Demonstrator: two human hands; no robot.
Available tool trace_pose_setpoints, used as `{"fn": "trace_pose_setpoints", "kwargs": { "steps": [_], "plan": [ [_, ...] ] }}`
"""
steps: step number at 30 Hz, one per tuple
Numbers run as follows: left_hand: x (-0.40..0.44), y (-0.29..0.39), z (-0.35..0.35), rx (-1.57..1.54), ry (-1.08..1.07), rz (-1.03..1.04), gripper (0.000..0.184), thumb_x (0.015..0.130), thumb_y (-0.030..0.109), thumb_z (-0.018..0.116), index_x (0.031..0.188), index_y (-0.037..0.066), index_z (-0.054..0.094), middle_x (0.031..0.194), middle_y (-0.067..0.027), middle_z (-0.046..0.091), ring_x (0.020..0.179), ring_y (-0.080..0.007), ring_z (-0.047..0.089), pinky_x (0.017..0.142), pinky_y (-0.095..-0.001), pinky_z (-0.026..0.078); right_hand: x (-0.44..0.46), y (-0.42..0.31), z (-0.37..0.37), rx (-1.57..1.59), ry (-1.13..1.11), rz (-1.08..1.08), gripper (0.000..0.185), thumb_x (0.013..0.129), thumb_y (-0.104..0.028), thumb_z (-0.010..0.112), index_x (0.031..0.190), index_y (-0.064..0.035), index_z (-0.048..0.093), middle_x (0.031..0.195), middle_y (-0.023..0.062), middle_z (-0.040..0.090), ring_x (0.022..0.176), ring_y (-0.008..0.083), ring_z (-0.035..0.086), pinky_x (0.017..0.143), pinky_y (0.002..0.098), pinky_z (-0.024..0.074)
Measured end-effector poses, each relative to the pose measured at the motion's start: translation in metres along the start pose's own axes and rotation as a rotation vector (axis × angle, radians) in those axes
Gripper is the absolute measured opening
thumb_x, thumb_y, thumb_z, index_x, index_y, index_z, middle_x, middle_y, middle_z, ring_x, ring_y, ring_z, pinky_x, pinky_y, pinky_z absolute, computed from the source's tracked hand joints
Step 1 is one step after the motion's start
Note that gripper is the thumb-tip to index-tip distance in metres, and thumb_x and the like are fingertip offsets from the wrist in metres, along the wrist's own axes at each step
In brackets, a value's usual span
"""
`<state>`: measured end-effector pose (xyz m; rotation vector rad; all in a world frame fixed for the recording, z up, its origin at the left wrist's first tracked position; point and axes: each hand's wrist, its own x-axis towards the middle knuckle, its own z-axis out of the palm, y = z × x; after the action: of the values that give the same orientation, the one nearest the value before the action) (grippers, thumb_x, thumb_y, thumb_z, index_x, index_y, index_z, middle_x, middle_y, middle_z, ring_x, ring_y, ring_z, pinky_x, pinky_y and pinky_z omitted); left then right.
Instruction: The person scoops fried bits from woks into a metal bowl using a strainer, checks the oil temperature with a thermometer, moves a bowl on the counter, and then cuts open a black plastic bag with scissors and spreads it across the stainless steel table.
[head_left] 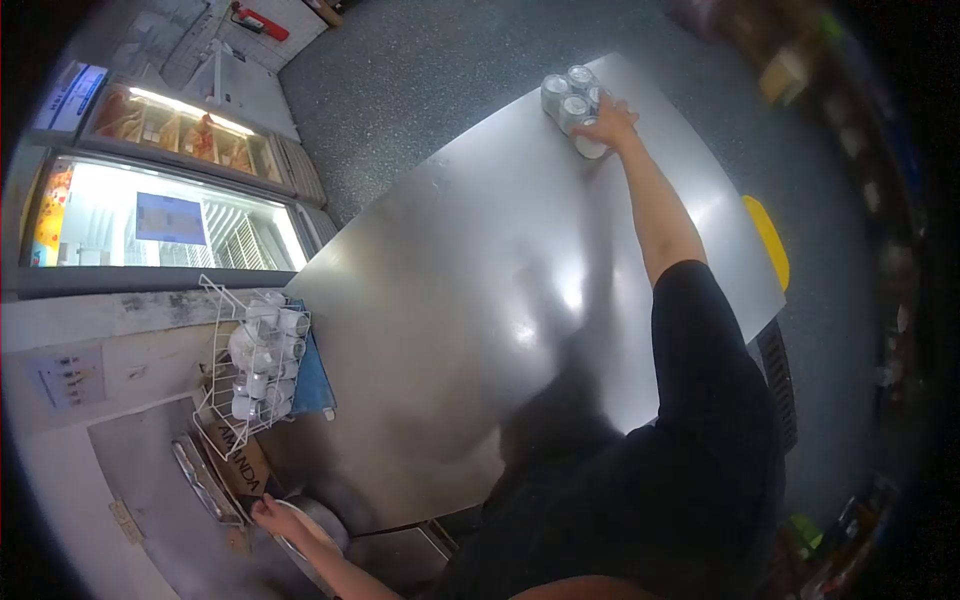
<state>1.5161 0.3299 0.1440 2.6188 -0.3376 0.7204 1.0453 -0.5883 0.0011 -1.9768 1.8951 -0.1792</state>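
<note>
Up in the top left, there it was: a red cylindrical fire extinguisher [262,22] against white tiling [197,50]! Just below stood a pale boxy cabinet [238,95], and then came the bright ones, a lit glass-fronted display case [185,140] with orange-toned contents, right beside a glowing white-lined glass cooler [265,228] bearing a bluish rectangular paper sheet [170,218]. Down the left side, a pale printed notice [66,378] hung on the off-white wall [145,345]. Speckled dark-grey flooring [350,125] spread out beyond the broad, shiny metal surface [430,270]. And over on the right, a rounded bright-yellow object [767,245] showed past that surface's edge, near a dark slatted panel [778,380]!
</note>
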Motion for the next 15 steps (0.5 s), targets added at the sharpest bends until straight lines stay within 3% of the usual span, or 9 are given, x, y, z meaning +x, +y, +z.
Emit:
{"fn": "trace_pose_setpoints", "kwargs": {
  "steps": [4, 6, 8, 11, 15],
  "plan": [
    [0.066, 0.041, 0.008, 0.240, -0.086, 0.072, 0.041, 0.092, 0.033, 0.065, 0.114, -0.001, 0.056, 0.113, -0.0218, 0.055, 0.099, -0.0351, 0.057, 0.087, -0.0439, 0.046, -0.029, -0.010, 0.014, -0.035, -0.023, -0.047, 0.108, 0.061, -0.053, 0.082, 0.151, -0.0286, 0.029, 0.149, 0.0220, 0.031, 0.132, 0.0539, 0.029, 0.099, 0.0667, 0.0398],
    [0.091, 0.026, 0.033, 0.297, -0.101, 0.138, 0.043, 0.092, 0.034, 0.065, 0.115, -0.001, 0.057, 0.117, -0.0234, 0.054, 0.104, -0.0388, 0.055, 0.090, -0.0465, 0.045, -0.059, -0.013, 0.031, -0.084, -0.014, -0.210, 0.108, 0.057, -0.050, 0.084, 0.149, -0.0249, 0.033, 0.141, 0.0207, 0.041, 0.127, 0.0497, 0.037, 0.098, 0.0599, 0.0439],
    [0.110, -0.007, 0.056, 0.313, -0.122, 0.182, 0.046, 0.092, 0.036, 0.064, 0.117, -0.002, 0.058, 0.119, -0.0250, 0.054, 0.109, -0.0419, 0.053, 0.092, -0.0487, 0.044, -0.120, -0.036, 0.028, -0.112, -0.068, -0.278, 0.108, 0.057, -0.045, 0.086, 0.149, -0.0248, 0.033, 0.140, 0.0202, 0.041, 0.125, 0.0486, 0.038, 0.097, 0.0583, 0.0459],
    [0.120, -0.010, 0.074, 0.169, -0.417, 0.162, 0.049, 0.092, 0.036, 0.063, 0.123, -0.002, 0.056, 0.119, -0.0272, 0.053, 0.111, -0.0442, 0.052, 0.095, -0.0503, 0.043, -0.211, -0.060, 0.052, -0.100, -0.148, -0.514, 0.108, 0.056, -0.043, 0.086, 0.148, -0.0252, 0.033, 0.139, 0.0198, 0.041, 0.125, 0.0486, 0.038, 0.095, 0.0594, 0.0464],
    [0.111, -0.029, 0.106, 0.083, -0.357, 0.368, 0.038, 0.094, 0.027, 0.060, 0.116, -0.004, 0.056, 0.118, -0.0282, 0.053, 0.116, -0.0457, 0.046, 0.099, -0.0524, 0.036, -0.344, -0.115, 0.091, -0.141, -0.306, -0.779, 0.108, 0.055, -0.042, 0.086, 0.148, -0.0259, 0.033, 0.140, 0.0227, 0.039, 0.126, 0.0486, 0.036, 0.093, 0.0598, 0.0467]
  ]
}}
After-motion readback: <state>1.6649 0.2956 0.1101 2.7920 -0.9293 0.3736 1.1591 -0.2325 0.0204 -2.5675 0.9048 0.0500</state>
